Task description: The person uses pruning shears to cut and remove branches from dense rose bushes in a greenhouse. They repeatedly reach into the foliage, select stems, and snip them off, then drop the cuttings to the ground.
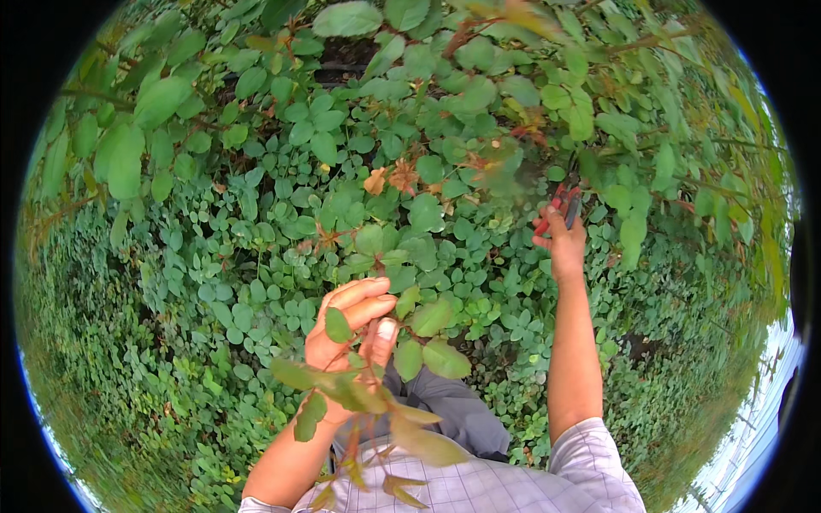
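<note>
My left hand (349, 330) is in front of my body, with its thumb and fingers closed around a leafy stem (369, 359) that looks like a rose shoot. Green leaves (446, 359) spread to the right of the fingers. The shoot's reddish young tip (353, 465) hangs toward my shirt. Out to the right, my right hand (564, 240) grips pruning shears (559, 202) with red and dark handles. Their dark blades (573, 165) point away from me among the leaves, and whether they are apart is hard to see.
Dense low green foliage (211, 276) covers the ground all around me. Long leafy branches (128, 147) reach in from the left, and others (699, 186) from the right. Dried brown flower heads (403, 176) stand ahead. A dark pipe or hose (337, 67) shows at the top.
</note>
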`<state>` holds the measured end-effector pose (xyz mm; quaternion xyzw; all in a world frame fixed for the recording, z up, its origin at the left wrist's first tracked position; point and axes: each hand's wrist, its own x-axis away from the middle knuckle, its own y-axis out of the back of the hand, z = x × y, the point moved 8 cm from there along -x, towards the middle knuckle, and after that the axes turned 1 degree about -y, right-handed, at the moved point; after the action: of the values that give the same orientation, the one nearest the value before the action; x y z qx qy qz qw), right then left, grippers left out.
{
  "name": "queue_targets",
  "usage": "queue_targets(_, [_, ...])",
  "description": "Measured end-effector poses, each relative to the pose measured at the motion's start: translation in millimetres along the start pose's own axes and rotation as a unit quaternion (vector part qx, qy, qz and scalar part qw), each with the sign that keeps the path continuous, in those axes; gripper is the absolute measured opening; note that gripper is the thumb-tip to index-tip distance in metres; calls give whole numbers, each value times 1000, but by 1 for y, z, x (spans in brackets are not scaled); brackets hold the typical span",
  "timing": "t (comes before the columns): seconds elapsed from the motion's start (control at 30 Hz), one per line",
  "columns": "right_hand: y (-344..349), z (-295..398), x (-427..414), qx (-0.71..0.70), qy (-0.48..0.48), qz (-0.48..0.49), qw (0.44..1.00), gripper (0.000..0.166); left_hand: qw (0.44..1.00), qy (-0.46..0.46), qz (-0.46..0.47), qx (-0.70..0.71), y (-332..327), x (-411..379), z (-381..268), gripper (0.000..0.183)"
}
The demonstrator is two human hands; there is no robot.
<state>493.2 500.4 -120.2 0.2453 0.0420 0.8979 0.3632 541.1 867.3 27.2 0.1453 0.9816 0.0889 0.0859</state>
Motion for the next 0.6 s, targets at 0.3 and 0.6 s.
queue_targets(0.3, [-26,-18,-26,59,-74,66,993,41,988,94,-62,108,41,6,23,18])
queue_targets(0.6, [-16,25,32,104,5,109,989,45,979,106,-75,158,52,15,33,20])
